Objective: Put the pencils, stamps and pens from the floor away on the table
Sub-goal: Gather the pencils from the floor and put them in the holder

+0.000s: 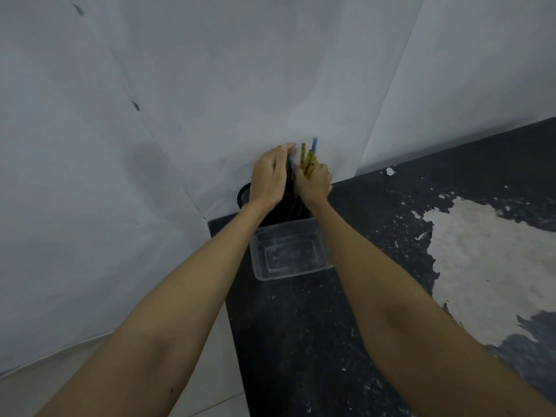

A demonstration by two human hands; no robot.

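Gripping pencils (307, 159) w/ right hand (314, 182) over black cup (244, 195)

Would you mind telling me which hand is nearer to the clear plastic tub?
The right, narrowly. The right hand grips pencils just above the tub's far right corner; the left hand is over the black cup, further left.

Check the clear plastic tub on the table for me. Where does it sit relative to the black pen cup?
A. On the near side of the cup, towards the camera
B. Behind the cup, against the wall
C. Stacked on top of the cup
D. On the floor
A: the clear plastic tub stands on the table nearer the camera than the black pen cup, which stands by the wall.
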